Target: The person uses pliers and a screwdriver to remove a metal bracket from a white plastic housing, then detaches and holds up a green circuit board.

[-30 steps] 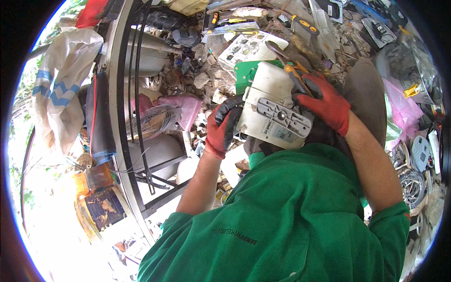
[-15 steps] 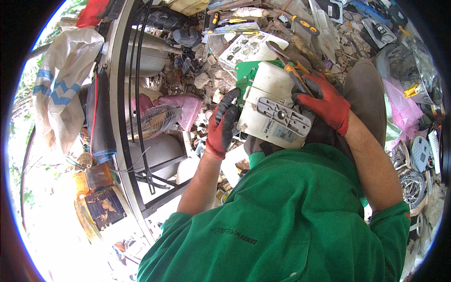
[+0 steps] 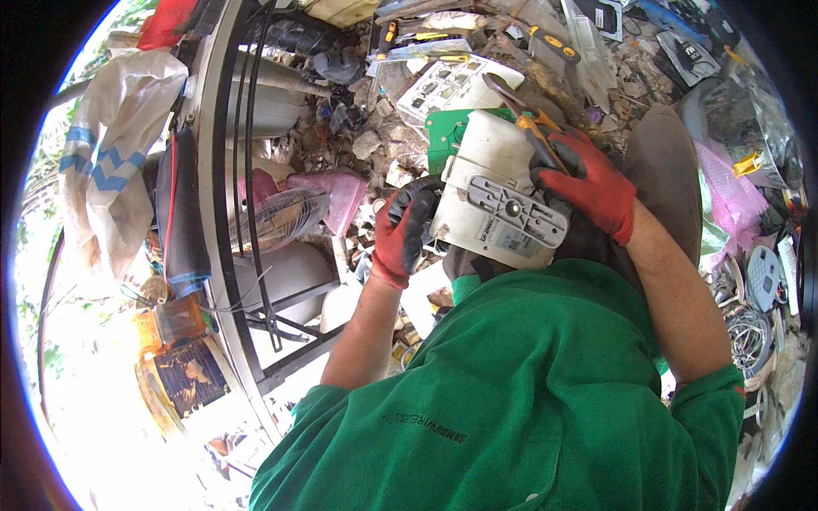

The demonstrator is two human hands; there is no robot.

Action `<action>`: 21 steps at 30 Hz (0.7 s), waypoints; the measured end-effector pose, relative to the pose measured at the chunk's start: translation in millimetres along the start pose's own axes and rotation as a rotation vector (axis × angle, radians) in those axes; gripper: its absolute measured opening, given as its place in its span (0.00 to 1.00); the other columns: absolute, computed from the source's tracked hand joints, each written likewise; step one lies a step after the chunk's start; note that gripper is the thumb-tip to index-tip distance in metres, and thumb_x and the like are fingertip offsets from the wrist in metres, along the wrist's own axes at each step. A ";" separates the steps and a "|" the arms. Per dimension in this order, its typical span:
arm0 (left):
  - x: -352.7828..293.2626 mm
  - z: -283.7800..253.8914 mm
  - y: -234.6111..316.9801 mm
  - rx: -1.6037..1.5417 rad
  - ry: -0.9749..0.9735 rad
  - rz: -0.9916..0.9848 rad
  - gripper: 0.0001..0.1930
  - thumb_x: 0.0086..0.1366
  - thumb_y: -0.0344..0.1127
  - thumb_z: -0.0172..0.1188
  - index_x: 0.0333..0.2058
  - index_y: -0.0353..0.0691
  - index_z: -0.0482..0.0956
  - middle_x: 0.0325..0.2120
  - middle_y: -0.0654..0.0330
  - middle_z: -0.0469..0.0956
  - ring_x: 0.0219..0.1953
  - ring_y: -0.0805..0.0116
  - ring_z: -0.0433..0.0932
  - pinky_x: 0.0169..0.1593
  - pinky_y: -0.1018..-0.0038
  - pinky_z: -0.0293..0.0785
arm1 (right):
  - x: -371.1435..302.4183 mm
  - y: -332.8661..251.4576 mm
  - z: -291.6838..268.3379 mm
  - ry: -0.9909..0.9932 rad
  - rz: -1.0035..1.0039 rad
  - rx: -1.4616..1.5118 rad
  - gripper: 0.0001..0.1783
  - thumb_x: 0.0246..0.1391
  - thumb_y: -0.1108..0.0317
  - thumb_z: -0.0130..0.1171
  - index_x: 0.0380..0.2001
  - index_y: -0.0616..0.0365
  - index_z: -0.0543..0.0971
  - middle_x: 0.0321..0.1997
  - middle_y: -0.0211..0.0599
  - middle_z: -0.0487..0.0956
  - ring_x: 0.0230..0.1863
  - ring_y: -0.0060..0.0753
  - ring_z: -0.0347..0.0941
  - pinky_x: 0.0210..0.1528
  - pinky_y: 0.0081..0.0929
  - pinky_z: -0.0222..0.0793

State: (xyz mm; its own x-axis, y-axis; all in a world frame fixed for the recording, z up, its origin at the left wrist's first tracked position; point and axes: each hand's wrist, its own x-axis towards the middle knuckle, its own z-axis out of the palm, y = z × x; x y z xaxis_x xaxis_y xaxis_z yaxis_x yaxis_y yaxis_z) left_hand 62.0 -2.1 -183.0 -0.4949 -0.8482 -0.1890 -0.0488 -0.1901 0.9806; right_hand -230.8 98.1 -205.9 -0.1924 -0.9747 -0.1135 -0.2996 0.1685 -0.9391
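Note:
A white plastic device housing lies over my lap, with a grey slotted bracket on its near face and a label beside it. A green circuit board sticks out at its far left side. My right hand, in a red and black glove, is closed around pliers with orange and black handles; their jaws point far left, above the housing. At the housing's left edge, my gloved left hand has its fingers curled together. Whatever may be between those fingertips is hidden.
A white plastic panel with cutouts lies beyond the housing. Yellow-handled tools, among them a black and yellow one, lie on the rubble. A metal frame and a fan guard stand at left. Coiled wire is at right.
The fingers of my left hand have curled in and come together beside the housing's edge. My right hand and the pliers have barely moved.

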 end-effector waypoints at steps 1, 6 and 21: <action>-0.3 -4.0 -3.0 0.069 0.012 0.011 0.15 0.73 0.39 0.54 0.50 0.35 0.78 0.37 0.65 0.80 0.36 0.79 0.75 0.43 0.78 0.73 | -1.2 -1.0 0.8 0.020 0.008 -0.008 0.42 0.50 0.46 0.67 0.62 0.61 0.70 0.67 0.56 0.65 0.70 0.51 0.59 0.72 0.40 0.52; -7.8 -23.7 -29.6 -0.145 0.037 0.005 0.15 0.73 0.34 0.54 0.54 0.35 0.75 0.40 0.62 0.81 0.41 0.76 0.77 0.48 0.77 0.74 | 2.5 -2.0 -1.5 -0.032 -0.024 -0.008 0.43 0.50 0.44 0.66 0.62 0.60 0.70 0.68 0.58 0.64 0.72 0.53 0.56 0.73 0.41 0.48; -16.4 7.7 -1.3 -0.160 0.144 -0.064 0.13 0.67 0.26 0.61 0.50 0.36 0.77 0.37 0.67 0.78 0.39 0.80 0.74 0.44 0.82 0.71 | 1.6 0.3 -0.7 -0.015 -0.024 -0.021 0.43 0.50 0.45 0.66 0.62 0.61 0.69 0.66 0.56 0.66 0.69 0.52 0.60 0.71 0.40 0.53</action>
State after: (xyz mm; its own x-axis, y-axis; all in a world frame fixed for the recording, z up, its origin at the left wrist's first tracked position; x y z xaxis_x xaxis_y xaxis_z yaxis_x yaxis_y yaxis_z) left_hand 63.5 15.9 -180.8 -0.3652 -0.8917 -0.2675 0.0679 -0.3121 0.9476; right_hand -231.9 96.7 -206.2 -0.1710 -0.9806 -0.0961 -0.3233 0.1480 -0.9346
